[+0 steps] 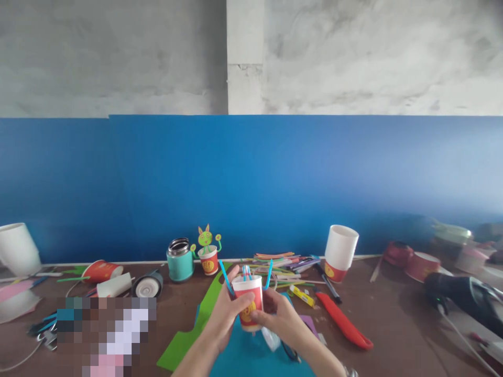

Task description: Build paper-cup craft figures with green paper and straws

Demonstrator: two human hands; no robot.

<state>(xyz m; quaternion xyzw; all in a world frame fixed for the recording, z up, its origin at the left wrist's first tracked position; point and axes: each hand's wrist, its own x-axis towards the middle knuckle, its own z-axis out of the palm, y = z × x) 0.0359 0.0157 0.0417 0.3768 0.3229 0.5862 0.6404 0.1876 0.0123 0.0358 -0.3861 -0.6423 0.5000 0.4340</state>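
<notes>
A red and white paper cup [249, 287] is held upright between my two hands in the middle of the head view. Blue straws stick out at its left and right sides, and more straw ends show at its mouth. My left hand [231, 301] wraps the cup's left side, thumb across the front. From the right, my right hand [277, 309] grips it with its thumb low on the front. Under the hands lie a blue sheet [231, 351] and a green sheet [181, 345]. A clear plastic piece [271, 339] is partly hidden by my right wrist.
Behind stand a cup with a green paper figure [209, 262], a teal thermos [181, 264] and stacked white cups [341, 248]. Many coloured straws [283, 262] lie by the blue wall. A glue stick [302, 296] and red knife-shaped case [343, 322] lie right. A pixelated patch covers the lower left.
</notes>
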